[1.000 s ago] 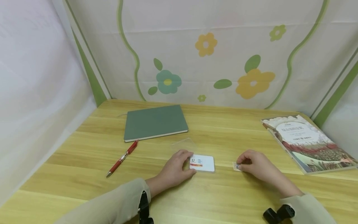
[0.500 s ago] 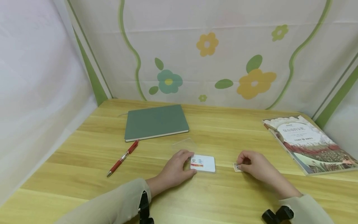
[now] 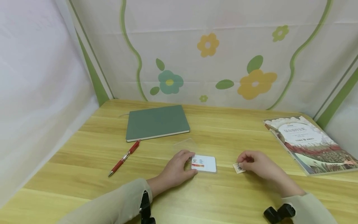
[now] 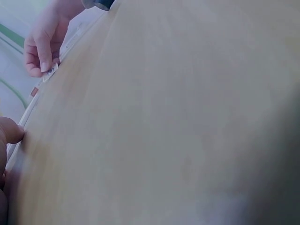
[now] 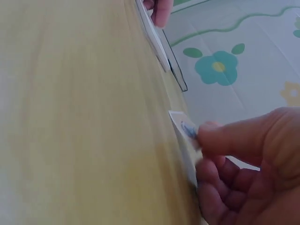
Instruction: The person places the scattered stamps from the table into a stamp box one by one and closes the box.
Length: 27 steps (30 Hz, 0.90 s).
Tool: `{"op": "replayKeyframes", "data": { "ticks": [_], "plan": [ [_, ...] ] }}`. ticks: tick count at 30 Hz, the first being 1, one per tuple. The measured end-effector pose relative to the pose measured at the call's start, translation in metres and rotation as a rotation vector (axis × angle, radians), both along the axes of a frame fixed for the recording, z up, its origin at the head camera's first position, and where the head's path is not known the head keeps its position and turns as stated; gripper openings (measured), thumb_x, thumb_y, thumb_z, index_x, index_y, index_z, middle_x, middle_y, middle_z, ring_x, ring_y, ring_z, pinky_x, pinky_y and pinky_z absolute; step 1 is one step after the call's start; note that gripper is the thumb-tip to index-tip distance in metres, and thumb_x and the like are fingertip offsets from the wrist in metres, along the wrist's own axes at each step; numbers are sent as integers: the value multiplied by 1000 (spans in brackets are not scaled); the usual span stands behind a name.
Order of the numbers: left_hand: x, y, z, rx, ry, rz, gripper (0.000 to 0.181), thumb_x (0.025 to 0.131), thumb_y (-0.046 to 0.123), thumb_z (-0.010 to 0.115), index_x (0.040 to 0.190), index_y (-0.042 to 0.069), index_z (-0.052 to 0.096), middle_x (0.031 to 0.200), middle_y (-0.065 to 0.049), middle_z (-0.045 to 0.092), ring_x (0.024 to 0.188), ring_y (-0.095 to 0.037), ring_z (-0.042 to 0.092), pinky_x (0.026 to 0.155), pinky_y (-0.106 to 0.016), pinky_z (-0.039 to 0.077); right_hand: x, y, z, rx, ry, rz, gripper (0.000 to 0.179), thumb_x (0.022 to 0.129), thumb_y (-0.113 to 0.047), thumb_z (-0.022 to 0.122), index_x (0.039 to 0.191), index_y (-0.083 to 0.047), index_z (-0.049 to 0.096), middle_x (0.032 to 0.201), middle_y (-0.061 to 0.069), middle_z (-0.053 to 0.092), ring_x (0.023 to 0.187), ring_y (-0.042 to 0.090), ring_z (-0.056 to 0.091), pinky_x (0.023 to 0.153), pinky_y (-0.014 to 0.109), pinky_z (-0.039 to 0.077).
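In the head view my left hand [image 3: 174, 169] holds the left end of a white printed card [image 3: 208, 165] in a clear flat case, fingertips at the far corner and thumb at the near one. The card bears a U-shaped logo and an orange-red strip. To its right, my right hand [image 3: 257, 165] pinches a small stamp-like paper [image 3: 237, 169] between thumb and index finger, close over the table. In the right wrist view this paper [image 5: 179, 121] has a pale border and a bluish picture, and stands tilted; the fingertips hide its near end.
Behind the card lies a clear plastic piece [image 3: 185, 143], perhaps a lid. A green notebook [image 3: 158, 123] and a red pen [image 3: 124, 159] lie at left on the wooden table [image 3: 223, 199]. An illustrated book [image 3: 305, 143] lies at right, and a flowered curtain [image 3: 195, 68] closes the back.
The small stamp-like paper has turned slightly in my right fingers, and more of it shows. My left hand and the card hold still, apart from a slight camera shift.
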<state>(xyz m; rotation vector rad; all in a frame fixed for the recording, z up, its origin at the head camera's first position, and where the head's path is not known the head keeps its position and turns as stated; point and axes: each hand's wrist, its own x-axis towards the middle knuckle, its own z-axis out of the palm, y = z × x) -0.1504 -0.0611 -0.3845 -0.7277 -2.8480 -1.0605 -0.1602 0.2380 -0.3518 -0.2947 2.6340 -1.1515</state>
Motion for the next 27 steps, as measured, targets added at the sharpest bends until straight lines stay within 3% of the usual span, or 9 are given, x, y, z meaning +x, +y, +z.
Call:
{"op": "replayKeyframes", "data": {
  "ticks": [4, 11, 19, 27],
  "plan": [
    [-1, 0, -1, 0, 4, -1, 53, 80, 27, 71, 125, 4, 54, 119, -6, 53, 98, -15, 51, 88, -34, 44, -1, 1, 2, -119, -113, -40, 18, 87, -12, 62, 100, 1, 60, 84, 6, 55, 73, 14, 49, 59, 24, 44],
    [-1, 0, -1, 6, 7, -1, 53, 80, 27, 71, 125, 4, 54, 118, -5, 54, 97, -15, 51, 87, -34, 44, -2, 3, 0, -317, -171, -36, 25, 88, -13, 60, 103, 7, 55, 82, 1, 53, 70, 10, 49, 60, 25, 45],
    [0, 1, -1, 2, 5, 1, 53, 81, 28, 71, 125, 4, 54, 117, -5, 53, 96, -14, 50, 87, -33, 44, -3, -3, -3, -488, -209, -102, 12, 88, -11, 60, 98, -5, 58, 88, -3, 56, 77, 7, 53, 69, 23, 49],
    [0, 0, -1, 8, -1, 0, 53, 80, 28, 71, 125, 5, 54, 115, -3, 54, 94, -13, 50, 86, -32, 44, -3, -20, -4, -598, -217, -131, 5, 88, -9, 61, 92, -12, 60, 86, -5, 55, 74, 7, 53, 68, 23, 48]
  ]
}}
